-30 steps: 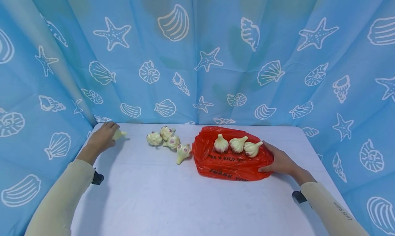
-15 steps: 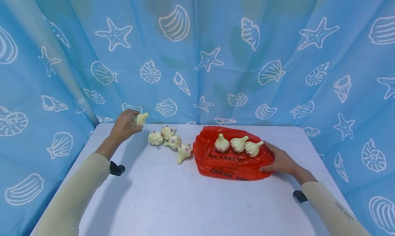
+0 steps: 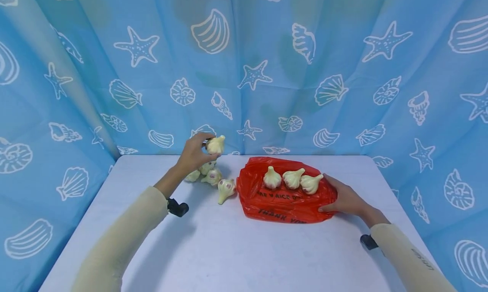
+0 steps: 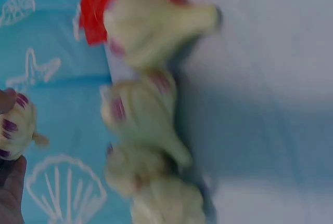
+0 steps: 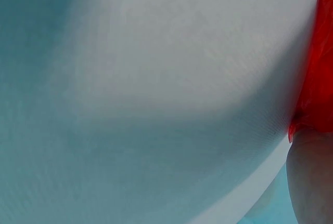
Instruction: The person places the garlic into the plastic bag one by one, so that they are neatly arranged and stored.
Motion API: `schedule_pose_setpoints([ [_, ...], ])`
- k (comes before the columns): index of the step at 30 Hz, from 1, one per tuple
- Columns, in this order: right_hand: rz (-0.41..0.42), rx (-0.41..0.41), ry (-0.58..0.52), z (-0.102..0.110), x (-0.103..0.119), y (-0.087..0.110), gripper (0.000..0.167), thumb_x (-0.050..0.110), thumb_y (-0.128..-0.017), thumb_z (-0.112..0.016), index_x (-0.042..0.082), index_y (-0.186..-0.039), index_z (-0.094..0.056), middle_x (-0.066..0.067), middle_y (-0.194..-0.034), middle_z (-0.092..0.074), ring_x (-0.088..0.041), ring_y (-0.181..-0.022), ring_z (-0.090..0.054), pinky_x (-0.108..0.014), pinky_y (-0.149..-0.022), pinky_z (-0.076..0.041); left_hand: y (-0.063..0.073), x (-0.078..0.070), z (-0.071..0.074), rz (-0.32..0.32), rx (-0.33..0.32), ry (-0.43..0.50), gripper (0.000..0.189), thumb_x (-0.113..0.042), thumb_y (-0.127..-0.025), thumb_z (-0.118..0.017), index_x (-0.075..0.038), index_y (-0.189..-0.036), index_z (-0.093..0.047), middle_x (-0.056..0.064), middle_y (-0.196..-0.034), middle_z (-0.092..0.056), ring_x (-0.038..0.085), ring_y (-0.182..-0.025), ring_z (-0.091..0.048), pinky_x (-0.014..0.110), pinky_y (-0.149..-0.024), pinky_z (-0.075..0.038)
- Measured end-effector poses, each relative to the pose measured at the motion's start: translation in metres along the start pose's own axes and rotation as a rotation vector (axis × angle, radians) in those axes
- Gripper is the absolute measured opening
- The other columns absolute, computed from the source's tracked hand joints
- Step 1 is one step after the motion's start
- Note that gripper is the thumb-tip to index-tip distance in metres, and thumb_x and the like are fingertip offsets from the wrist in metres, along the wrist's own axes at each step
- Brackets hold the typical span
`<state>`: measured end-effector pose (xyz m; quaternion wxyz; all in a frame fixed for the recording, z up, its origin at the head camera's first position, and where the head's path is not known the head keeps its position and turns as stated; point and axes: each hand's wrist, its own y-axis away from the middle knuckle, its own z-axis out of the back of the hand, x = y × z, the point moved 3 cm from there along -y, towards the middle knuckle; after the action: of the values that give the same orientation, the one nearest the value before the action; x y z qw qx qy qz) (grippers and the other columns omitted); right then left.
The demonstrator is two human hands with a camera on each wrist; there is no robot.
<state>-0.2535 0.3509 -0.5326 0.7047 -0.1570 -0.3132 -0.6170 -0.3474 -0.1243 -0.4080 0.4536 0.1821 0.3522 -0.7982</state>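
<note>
My left hand (image 3: 196,153) holds a garlic bulb (image 3: 215,145) between thumb and fingers, raised above the back of the table; purple patches show on the bulb (image 4: 16,125) in the left wrist view. Below it lies a cluster of garlic bulbs (image 3: 212,177), partly hidden by the hand. One bulb (image 3: 226,188) rests against the left side of a red plastic bag (image 3: 282,207) with black print. Three more bulbs (image 3: 292,178) sit in a row on the bag. At its right end, my right hand (image 3: 346,198) grips the bag, thumb in front; its other fingers are mostly hidden.
A white table (image 3: 244,254) carries everything. Blue curtains (image 3: 244,71) with white shells and starfish close in the back and both sides. Dark wrist devices (image 3: 177,207) hang under both sleeves.
My left hand has picked the bulb up from the far left of the table and carried it right, over the cluster. The right hand and bag have stayed in place.
</note>
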Motion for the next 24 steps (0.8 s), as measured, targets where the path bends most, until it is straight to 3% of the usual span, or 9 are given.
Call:
schedule_pose_setpoints([
  [9,0.002,0.000,-0.005,-0.002,-0.002,0.001,0.137,0.050,-0.051,-0.092,0.016,-0.157,-0.013,-0.018,-0.152,-0.030,-0.044,-0.132,-0.031,-0.045,-0.077,-0.057,-0.008,-0.029,-0.045,0.063,0.052,0.134,0.056,-0.024,-0.077,-0.085,-0.009,-0.124,-0.059,0.004,-0.120,-0.058,0.020,-0.107,-0.057,0.038,-0.089,-0.053],
  [18,0.001,-0.001,0.006,0.001,0.000,0.002,0.136,0.047,-0.053,-0.093,0.014,-0.157,-0.012,-0.019,-0.153,-0.029,-0.045,-0.133,-0.031,-0.046,-0.078,-0.057,-0.002,-0.050,-0.086,0.055,0.136,0.246,0.054,-0.023,-0.076,-0.085,-0.010,-0.122,-0.060,0.002,-0.118,-0.058,0.019,-0.107,-0.057,0.037,-0.089,-0.053],
  [21,0.000,0.003,0.008,0.000,0.001,0.001,0.135,0.046,-0.054,-0.093,0.014,-0.157,-0.012,-0.020,-0.153,-0.029,-0.045,-0.133,-0.030,-0.047,-0.078,-0.057,0.000,-0.050,-0.100,0.056,0.176,0.230,0.054,-0.025,-0.076,-0.085,-0.009,-0.121,-0.061,0.004,-0.119,-0.058,0.021,-0.107,-0.057,0.037,-0.088,-0.053],
  [24,-0.011,0.004,0.007,-0.001,0.001,0.000,0.134,0.045,-0.054,-0.093,0.015,-0.157,-0.012,-0.019,-0.153,-0.029,-0.044,-0.133,-0.030,-0.046,-0.079,-0.057,0.002,-0.049,-0.111,0.066,0.195,0.141,0.055,-0.031,-0.076,-0.085,-0.011,-0.122,-0.062,0.004,-0.120,-0.059,0.021,-0.108,-0.057,0.034,-0.087,-0.054],
])
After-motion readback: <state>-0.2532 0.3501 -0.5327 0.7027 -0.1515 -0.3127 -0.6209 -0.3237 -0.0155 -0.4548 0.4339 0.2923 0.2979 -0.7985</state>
